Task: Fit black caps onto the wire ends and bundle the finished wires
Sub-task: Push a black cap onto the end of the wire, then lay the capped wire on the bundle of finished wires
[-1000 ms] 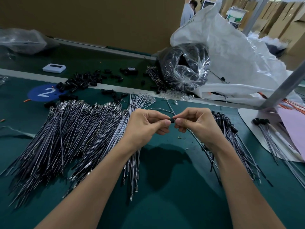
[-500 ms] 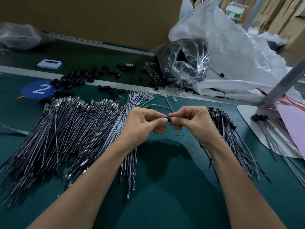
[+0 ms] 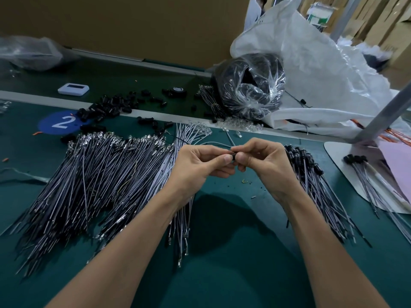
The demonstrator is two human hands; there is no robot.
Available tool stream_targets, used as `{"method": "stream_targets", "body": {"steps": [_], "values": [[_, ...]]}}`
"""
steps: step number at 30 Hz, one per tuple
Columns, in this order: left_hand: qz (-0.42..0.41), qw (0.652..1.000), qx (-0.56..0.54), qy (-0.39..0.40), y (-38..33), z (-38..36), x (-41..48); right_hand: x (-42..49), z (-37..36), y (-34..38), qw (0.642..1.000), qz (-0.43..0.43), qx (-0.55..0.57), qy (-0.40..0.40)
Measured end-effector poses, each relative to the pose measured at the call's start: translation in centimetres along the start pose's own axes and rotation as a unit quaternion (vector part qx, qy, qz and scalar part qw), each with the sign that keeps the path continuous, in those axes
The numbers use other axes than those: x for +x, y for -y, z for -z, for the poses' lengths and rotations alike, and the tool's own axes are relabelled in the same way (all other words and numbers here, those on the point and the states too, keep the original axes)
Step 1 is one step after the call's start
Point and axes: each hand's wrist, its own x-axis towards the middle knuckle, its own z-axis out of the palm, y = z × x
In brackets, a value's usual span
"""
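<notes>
The thumb and forefinger tips (image 3: 225, 160) of the left hand (image 3: 200, 166) and those of the right hand (image 3: 266, 165) met in a tight pinch on one small black cap (image 3: 233, 157), with the other fingers of both hands curled beneath. A thin grey wire (image 3: 219, 144) looped out of the pinch toward the far left; which hand gripped the wire itself could not be told. Both hands were raised above the dark green mat (image 3: 222, 267), and their shadow fell on it below the wrists.

To the left lay a broad fan of uncapped wires (image 3: 100, 174), metal tips pointing away from the person. Just right of the right wrist lay a smaller heap of capped wires (image 3: 311, 181), caps at the far end. A few more capped wires (image 3: 360, 162) rested on a white board (image 3: 338, 161) at the mat's right edge, beside a pink sheet (image 3: 398, 167).

Farther back, loose caps (image 3: 111, 107) were scattered around a blue disc marked 2 (image 3: 60, 123). Past a pale strip sat a white device (image 3: 73, 88) and a clear bag of black parts (image 3: 251, 85) leaning against a large white sack (image 3: 322, 70). A grey post (image 3: 382, 114) slanted up at the right. A brown cardboard wall (image 3: 133, 25) closed the back, with stacked boxes (image 3: 389, 18) and a person (image 3: 253, 12) beyond.
</notes>
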Motion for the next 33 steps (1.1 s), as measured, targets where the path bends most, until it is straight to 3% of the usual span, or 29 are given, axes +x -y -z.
{"method": "stream_targets", "body": {"steps": [4,6,8,10,12,14,17,20,23,26,29,33], "values": [[0.001,0.999,-0.035,0.034,-0.2,-0.9,-0.2,-0.2,-0.1,0.8,0.999,0.015,-0.043,0.005],[0.002,1.0,-0.026,0.017,-0.9,-0.5,-0.2,-0.5,1.4,1.8,1.0,-0.006,0.006,0.0],[0.0,0.997,-0.033,-0.073,-1.6,0.7,0.1,-1.3,4.2,3.1,0.994,-0.029,0.108,-0.01],[-0.003,0.979,-0.076,-0.19,-2.4,2.1,0.3,-2.2,7.7,4.6,0.989,-0.046,0.134,-0.036],[-0.018,0.947,-0.134,-0.29,-3.3,3.5,0.5,-3.1,10.9,6.2,0.994,-0.072,0.036,-0.076],[-0.038,0.924,-0.136,-0.356,-4.4,4.9,0.6,-3.4,13.0,7.3,0.978,-0.111,-0.134,-0.116],[-0.022,0.924,0.059,-0.377,-5.5,7.0,0.7,-2.9,13.5,6.7,0.9,-0.173,-0.374,-0.142],[0.026,0.896,0.32,-0.306,-5.7,8.0,0.6,-2.1,11.1,5.5,0.814,-0.172,-0.535,-0.151],[0.069,0.822,0.475,-0.306,-5.7,8.2,0.0,-1.8,5.9,4.7,0.855,-0.097,-0.497,-0.114],[0.09,0.799,0.501,-0.321,-5.7,8.8,-0.4,-1.5,-1.2,3.1,0.898,-0.116,-0.423,0.027],[0.093,0.78,0.527,-0.325,-5.3,8.8,-0.3,0.1,-6.8,1.3,0.867,-0.21,-0.432,0.131],[0.064,0.797,0.504,-0.326,-4.1,8.3,-0.3,1.8,-9.0,0.7,0.846,-0.246,-0.456,0.126]]}}
